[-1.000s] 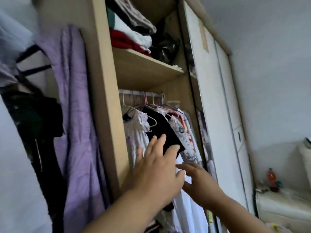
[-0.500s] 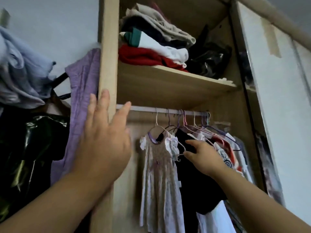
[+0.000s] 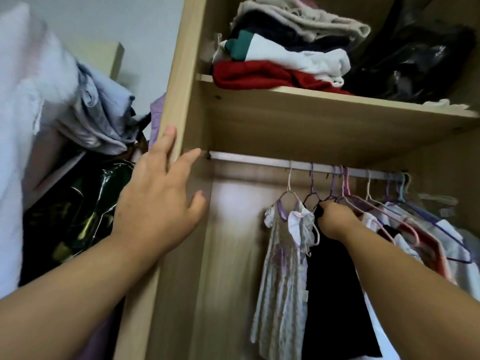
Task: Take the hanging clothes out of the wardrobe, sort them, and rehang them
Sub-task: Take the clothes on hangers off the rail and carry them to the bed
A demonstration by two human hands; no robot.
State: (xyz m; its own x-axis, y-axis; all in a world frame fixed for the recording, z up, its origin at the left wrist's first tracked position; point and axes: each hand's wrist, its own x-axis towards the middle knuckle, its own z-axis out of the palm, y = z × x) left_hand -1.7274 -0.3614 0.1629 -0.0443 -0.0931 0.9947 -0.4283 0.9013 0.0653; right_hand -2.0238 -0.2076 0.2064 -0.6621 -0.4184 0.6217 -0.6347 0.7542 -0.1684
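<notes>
Light wood-grain wardrobe side panel [image 3: 181,74] bears our left hand [image 3: 158,203], fingers straight and spread, grasping nothing. To its right, on the silver metal rail [image 3: 259,162], hang a pale floral dress [image 3: 283,268] and a black garment [image 3: 335,294]. Our right hand [image 3: 335,219] grips the black garment's top, beside the dress.

Our bare arms and hands
Our left forearm [image 3: 65,307] and right forearm [image 3: 405,284] show uncovered to the frame's edge; our left hand [image 3: 155,211], nails short, and right hand [image 3: 335,220] are bare.
</notes>
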